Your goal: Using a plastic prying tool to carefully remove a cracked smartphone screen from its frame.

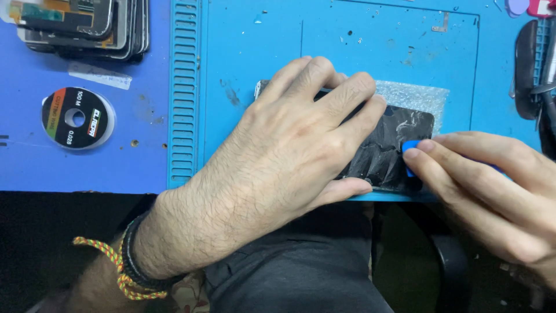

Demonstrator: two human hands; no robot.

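Pressure is spread flat by the left hand over the dark phone panel, at the blue mat's near edge. A blue pry tool, pinched by the right hand, is best kept shallow against the panel's right end.

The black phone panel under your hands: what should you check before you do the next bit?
1. Left hand pressing the black phone panel flat: ok.
2. Blue plastic pry tool pinched in right hand fingertips, touching the panel's right end: ok.
3. Panel lying on the blue work mat: ok, near its front edge.
4. Bubble wrap under the panel: ok.
5. Tool tip under the panel's edge: cannot tell.
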